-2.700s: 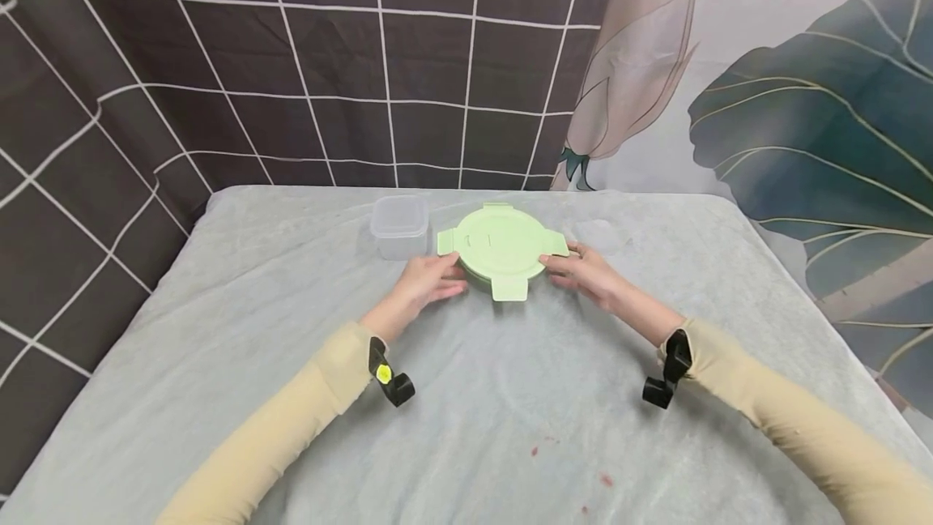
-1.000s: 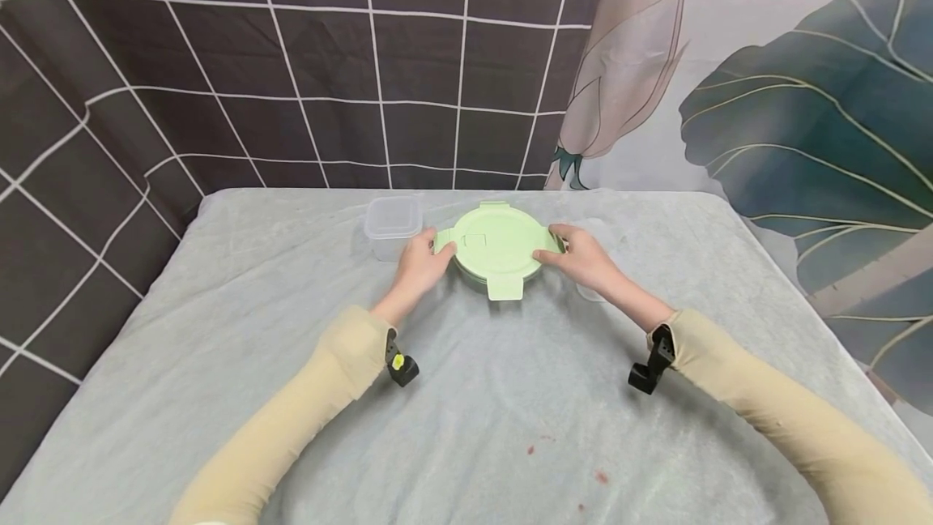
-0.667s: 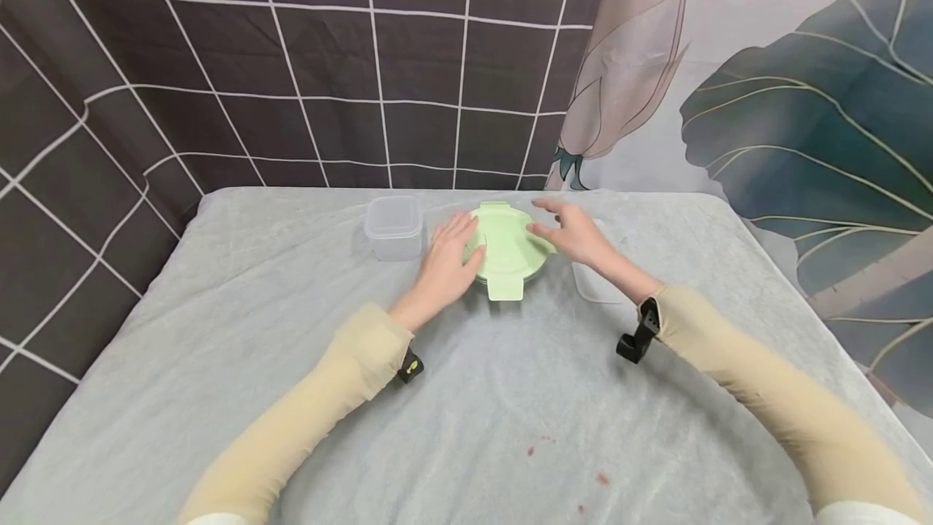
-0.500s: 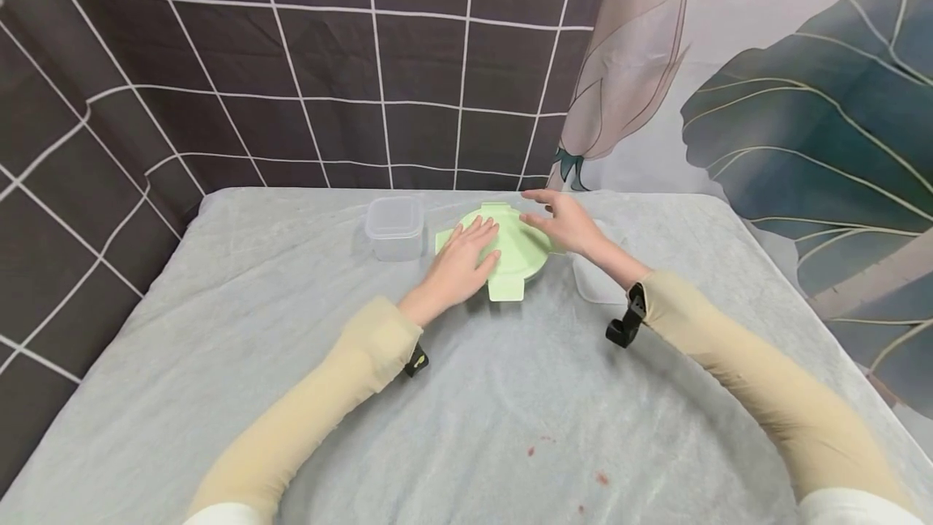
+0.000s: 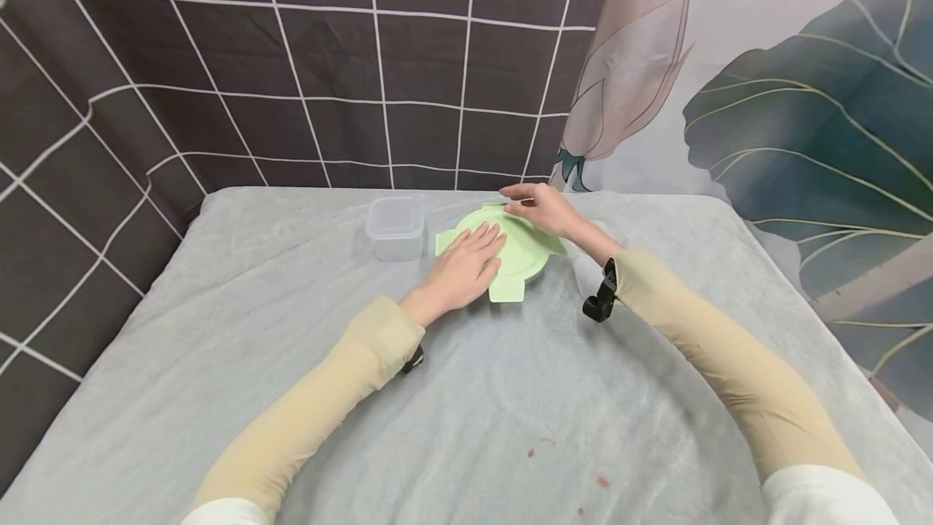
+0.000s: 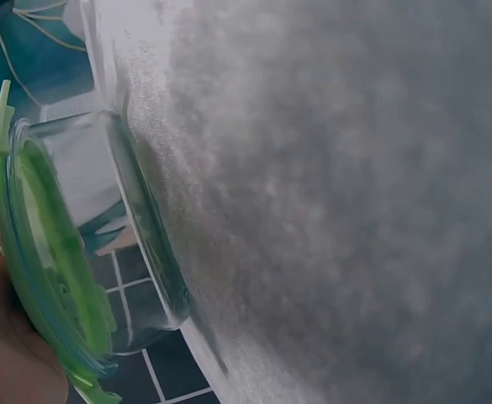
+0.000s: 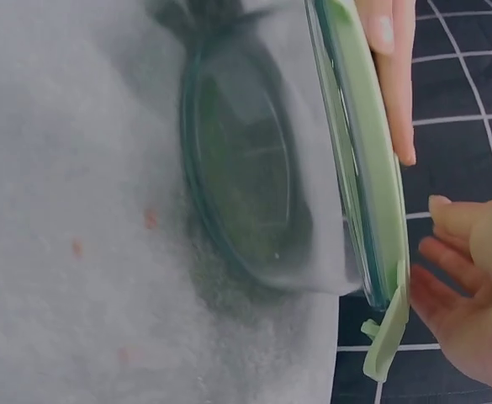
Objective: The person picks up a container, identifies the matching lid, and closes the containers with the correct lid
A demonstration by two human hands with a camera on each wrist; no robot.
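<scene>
A round glass food container (image 7: 246, 160) stands on the cloth, topped by a light green lid (image 5: 523, 252) whose side flaps stick outward. My left hand (image 5: 462, 270) rests palm down on the left part of the lid, fingers straight and spread. Over the far right edge of the lid hovers my right hand (image 5: 543, 209), beside the far flap, with loosely bent fingers. In the right wrist view its fingertips lie close to the lid's rim, near a flap (image 7: 386, 341) that juts out. Whether they touch it, I cannot tell.
Left of the glass container stands a square clear plastic box (image 5: 396, 229) with a lid. A flat, see-through piece (image 5: 587, 275) lies to the right, partly under my right forearm. Grey cloth (image 5: 510, 411) covers the table; a dark gridded curtain (image 5: 321, 63) hangs behind.
My hands first pinched the left and right flaps, then let go. The left hand slid onto the lid and flattened there. The right hand moved left and away, to the lid's far edge.
</scene>
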